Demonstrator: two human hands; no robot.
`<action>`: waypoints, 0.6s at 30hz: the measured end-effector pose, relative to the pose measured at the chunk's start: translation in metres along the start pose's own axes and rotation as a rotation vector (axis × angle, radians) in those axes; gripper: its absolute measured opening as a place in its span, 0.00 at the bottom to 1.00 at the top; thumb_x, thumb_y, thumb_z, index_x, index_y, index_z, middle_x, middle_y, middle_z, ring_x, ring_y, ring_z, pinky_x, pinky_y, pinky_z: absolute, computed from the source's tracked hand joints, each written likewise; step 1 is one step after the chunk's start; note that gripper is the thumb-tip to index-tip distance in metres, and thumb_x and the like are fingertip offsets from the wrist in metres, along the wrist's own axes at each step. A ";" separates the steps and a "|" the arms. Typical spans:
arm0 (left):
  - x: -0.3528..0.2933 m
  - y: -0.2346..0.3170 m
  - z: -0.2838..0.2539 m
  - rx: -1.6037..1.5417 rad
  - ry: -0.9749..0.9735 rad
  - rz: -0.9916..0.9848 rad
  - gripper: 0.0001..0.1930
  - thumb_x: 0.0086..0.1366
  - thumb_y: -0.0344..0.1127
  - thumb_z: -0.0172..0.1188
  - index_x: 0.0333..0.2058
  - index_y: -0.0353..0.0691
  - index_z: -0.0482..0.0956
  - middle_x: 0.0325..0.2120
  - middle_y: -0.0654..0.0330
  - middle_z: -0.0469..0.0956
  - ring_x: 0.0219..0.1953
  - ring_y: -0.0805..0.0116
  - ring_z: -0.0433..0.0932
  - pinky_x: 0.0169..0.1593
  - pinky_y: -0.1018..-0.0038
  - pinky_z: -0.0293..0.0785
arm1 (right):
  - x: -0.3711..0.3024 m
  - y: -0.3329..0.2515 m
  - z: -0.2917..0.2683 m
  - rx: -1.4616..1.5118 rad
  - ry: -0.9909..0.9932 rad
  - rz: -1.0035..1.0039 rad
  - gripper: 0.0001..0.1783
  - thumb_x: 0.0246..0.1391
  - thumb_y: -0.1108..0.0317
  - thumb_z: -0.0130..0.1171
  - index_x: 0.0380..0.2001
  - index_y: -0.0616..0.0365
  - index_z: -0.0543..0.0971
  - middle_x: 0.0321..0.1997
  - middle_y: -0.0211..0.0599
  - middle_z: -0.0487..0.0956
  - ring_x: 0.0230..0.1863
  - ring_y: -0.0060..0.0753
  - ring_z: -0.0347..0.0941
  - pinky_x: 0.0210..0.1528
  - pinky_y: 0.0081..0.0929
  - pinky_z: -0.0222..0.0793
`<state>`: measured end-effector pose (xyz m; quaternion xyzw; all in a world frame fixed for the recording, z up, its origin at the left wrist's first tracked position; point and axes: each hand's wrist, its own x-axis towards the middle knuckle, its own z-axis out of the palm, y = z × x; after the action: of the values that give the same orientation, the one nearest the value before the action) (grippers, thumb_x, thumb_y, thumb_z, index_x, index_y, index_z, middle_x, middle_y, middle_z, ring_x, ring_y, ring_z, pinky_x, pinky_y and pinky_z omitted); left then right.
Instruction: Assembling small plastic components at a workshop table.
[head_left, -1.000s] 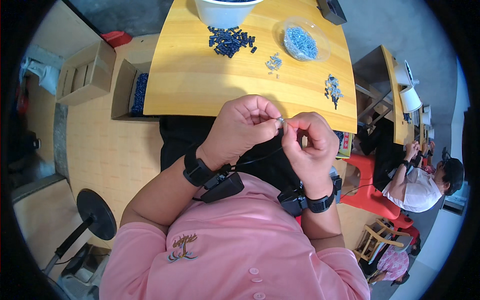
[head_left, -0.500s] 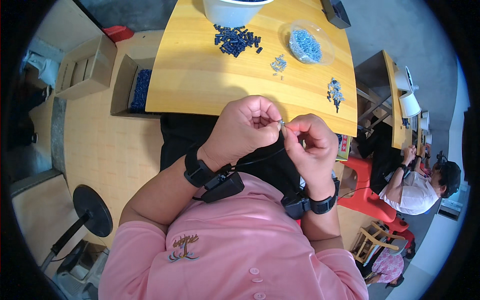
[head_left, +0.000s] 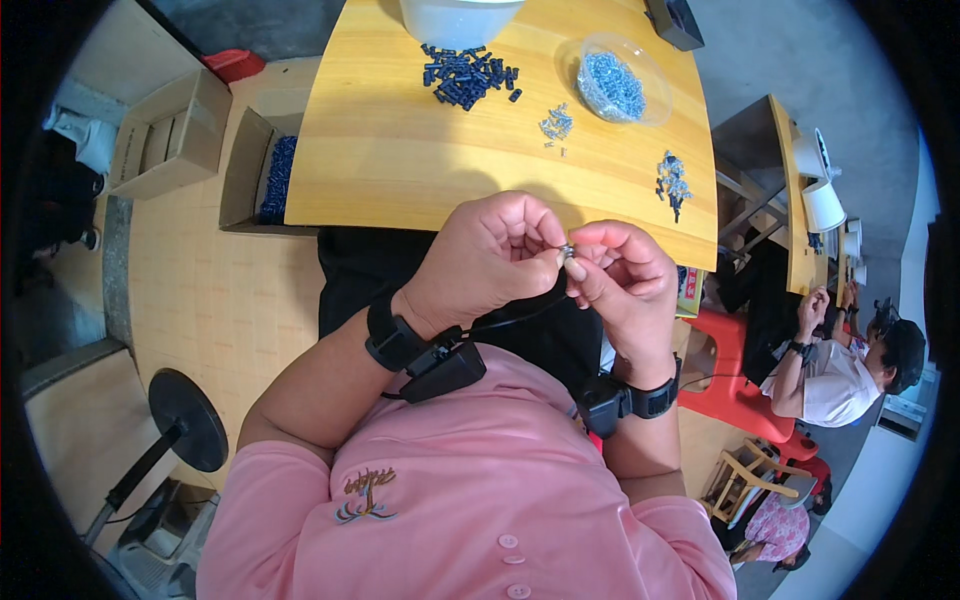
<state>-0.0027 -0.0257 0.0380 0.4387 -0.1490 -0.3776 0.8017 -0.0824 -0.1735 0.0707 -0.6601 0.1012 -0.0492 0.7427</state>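
My left hand (head_left: 497,246) and my right hand (head_left: 628,290) meet just off the near edge of the wooden table. Between their pinched fingertips is a small metallic part (head_left: 568,252), mostly covered by the fingers, so its exact kind is unclear. Both thumbs and forefingers press on it from either side. Beyond the hands lie a heap of small dark blue-black cylindrical parts (head_left: 467,77) and a little group of silvery screw-like pieces (head_left: 556,124). To the right is another cluster of silver and dark pieces (head_left: 673,182).
A white tub (head_left: 460,20) and a clear round bowl of small silvery parts (head_left: 612,85) stand on the table (head_left: 370,185). Left of it, a carton (head_left: 245,175) holds blue parts. On the right are a red stool (head_left: 725,385) and a seated person (head_left: 830,370).
My right thumb and fingers have shifted around the metallic part, with the thumb now over its near side. My left hand keeps its pinch. The person at right has raised a hand.
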 end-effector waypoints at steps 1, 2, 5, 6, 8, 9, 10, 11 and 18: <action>0.000 0.000 0.000 -0.024 -0.001 0.004 0.05 0.56 0.21 0.54 0.33 0.35 0.71 0.22 0.63 0.75 0.15 0.83 0.70 0.13 0.86 0.65 | 0.000 -0.001 0.000 0.002 -0.015 0.000 0.09 0.48 0.82 0.60 0.35 0.65 0.76 0.30 0.27 0.77 0.30 0.14 0.72 0.32 0.11 0.66; 0.000 0.000 0.000 -0.024 -0.001 0.003 0.05 0.56 0.21 0.54 0.33 0.35 0.71 0.22 0.63 0.75 0.15 0.83 0.70 0.13 0.86 0.65 | 0.000 0.000 -0.001 0.002 -0.015 0.001 0.09 0.48 0.82 0.60 0.35 0.65 0.76 0.30 0.27 0.77 0.30 0.14 0.72 0.32 0.11 0.66; 0.000 -0.001 -0.001 0.006 -0.020 0.024 0.06 0.56 0.21 0.54 0.33 0.35 0.71 0.22 0.63 0.75 0.14 0.83 0.70 0.13 0.86 0.65 | 0.000 0.002 -0.003 -0.091 -0.046 -0.065 0.10 0.49 0.83 0.59 0.36 0.65 0.76 0.31 0.28 0.77 0.32 0.14 0.72 0.33 0.11 0.67; -0.001 -0.002 -0.001 0.020 -0.016 0.048 0.06 0.56 0.21 0.54 0.33 0.35 0.71 0.22 0.63 0.75 0.14 0.83 0.70 0.13 0.86 0.65 | -0.001 0.002 -0.002 -0.093 -0.034 -0.069 0.09 0.49 0.83 0.59 0.35 0.65 0.75 0.31 0.28 0.77 0.32 0.13 0.72 0.33 0.11 0.66; -0.002 -0.004 0.000 0.034 -0.012 0.072 0.06 0.56 0.20 0.53 0.33 0.35 0.71 0.22 0.63 0.74 0.14 0.83 0.70 0.13 0.86 0.65 | -0.002 0.003 0.000 -0.094 -0.023 -0.074 0.09 0.49 0.84 0.59 0.35 0.64 0.75 0.31 0.27 0.77 0.31 0.12 0.71 0.33 0.11 0.66; -0.002 -0.005 0.002 0.040 -0.003 0.093 0.06 0.56 0.20 0.53 0.34 0.35 0.71 0.22 0.63 0.74 0.14 0.83 0.69 0.13 0.86 0.64 | -0.002 0.004 0.001 -0.098 -0.001 -0.067 0.09 0.48 0.84 0.59 0.35 0.64 0.75 0.30 0.26 0.76 0.31 0.12 0.70 0.33 0.10 0.65; -0.003 -0.005 0.002 0.045 0.007 0.113 0.06 0.56 0.20 0.53 0.34 0.35 0.71 0.21 0.64 0.74 0.14 0.84 0.69 0.13 0.86 0.64 | -0.003 0.005 0.002 -0.103 0.021 -0.061 0.09 0.48 0.84 0.58 0.34 0.63 0.75 0.29 0.25 0.75 0.30 0.11 0.69 0.32 0.10 0.65; -0.003 -0.006 0.003 0.046 0.006 0.113 0.06 0.56 0.20 0.53 0.34 0.35 0.71 0.21 0.64 0.74 0.14 0.84 0.69 0.13 0.86 0.64 | -0.003 0.006 0.003 -0.103 0.021 -0.061 0.09 0.48 0.84 0.58 0.34 0.63 0.75 0.29 0.25 0.75 0.30 0.11 0.69 0.32 0.10 0.65; -0.003 -0.006 0.000 0.062 -0.024 0.126 0.07 0.56 0.19 0.54 0.34 0.35 0.70 0.22 0.64 0.73 0.15 0.85 0.69 0.14 0.86 0.64 | -0.002 0.010 0.004 -0.131 0.056 -0.099 0.10 0.46 0.85 0.58 0.33 0.63 0.73 0.28 0.24 0.73 0.29 0.10 0.67 0.32 0.10 0.64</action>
<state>-0.0076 -0.0251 0.0331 0.4485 -0.1975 -0.3266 0.8082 -0.0838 -0.1678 0.0611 -0.7097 0.0922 -0.0974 0.6917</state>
